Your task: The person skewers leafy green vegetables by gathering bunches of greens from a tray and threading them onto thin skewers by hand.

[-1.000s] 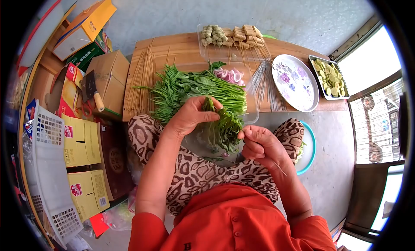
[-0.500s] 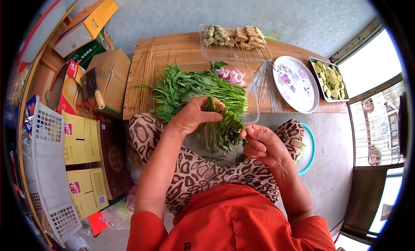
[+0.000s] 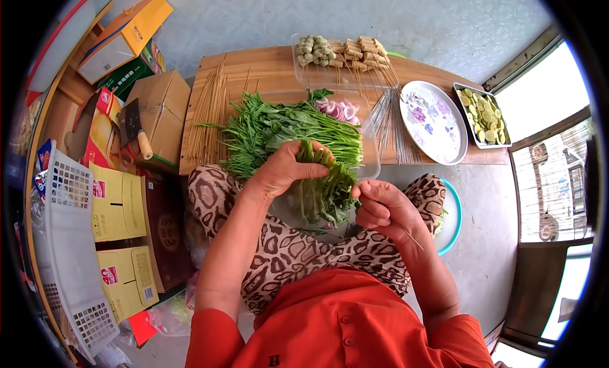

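My left hand [image 3: 284,170] is closed round the stems of a bunch of leafy greens [image 3: 327,193], its thumb lying across them above my lap. Leaves hang down from the bunch toward the floor. At the bunch's right end, my right hand [image 3: 386,205] pinches a thin skewer [image 3: 413,239], whose free end sticks out past the wrist. Where the skewer meets the greens, the folded stems hide it. Just beyond my hands, a large heap of green vegetables [image 3: 279,130] lies on the wooden table, with pink slices [image 3: 338,110] beside it.
Bamboo skewers [image 3: 206,120] lie at the table's left, metal skewers [image 3: 392,127] further right. Skewered rolls [image 3: 361,54] fill a clear tray at the back. A floral plate [image 3: 434,122] and a tray of sliced rounds [image 3: 483,116] stand at right. A cleaver [image 3: 133,127] rests by cardboard boxes.
My right hand has shifted very slightly left with the skewer. The left hand and the bunch of greens stay nearly in place.
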